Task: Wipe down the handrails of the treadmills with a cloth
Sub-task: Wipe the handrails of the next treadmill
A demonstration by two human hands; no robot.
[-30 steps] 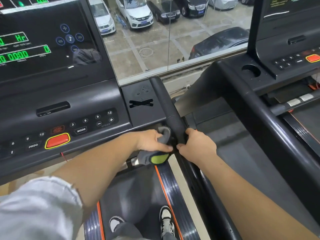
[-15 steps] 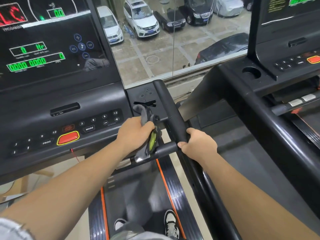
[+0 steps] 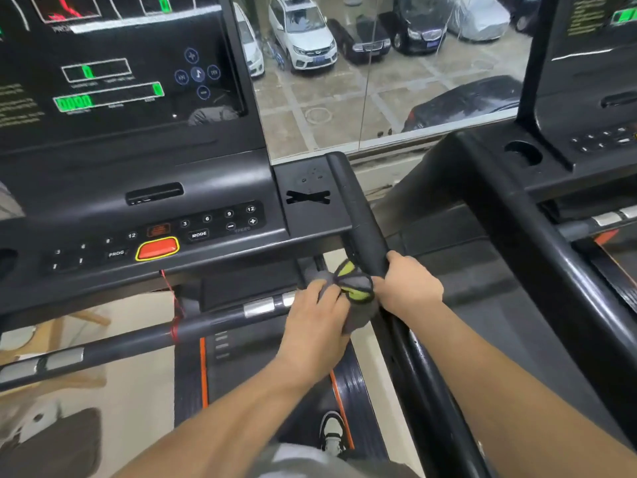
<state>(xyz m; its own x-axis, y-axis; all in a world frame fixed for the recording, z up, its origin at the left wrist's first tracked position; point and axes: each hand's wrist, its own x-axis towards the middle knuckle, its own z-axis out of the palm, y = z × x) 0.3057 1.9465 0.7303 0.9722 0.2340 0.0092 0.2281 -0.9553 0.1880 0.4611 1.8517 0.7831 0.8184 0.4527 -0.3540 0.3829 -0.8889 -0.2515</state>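
I stand on a black treadmill. My left hand [image 3: 315, 317] grips a grey cloth with yellow-green patches [image 3: 355, 288], bunched against the right end of the front crossbar [image 3: 213, 324], where it meets the right side handrail [image 3: 362, 222]. My right hand [image 3: 408, 288] is curled round that thick black side handrail just beside the cloth. The cloth covers the joint between the two bars.
The console [image 3: 155, 215] with a red stop button [image 3: 157, 249] sits above the crossbar. A second treadmill's handrail [image 3: 537, 243] runs along the right. A glass window [image 3: 379, 81] ahead shows parked cars. My shoe [image 3: 332, 431] stands on the belt.
My left hand has brought the cloth down from the console's corner to the crossbar's right end. My right hand stays on the side handrail. The view has tilted down.
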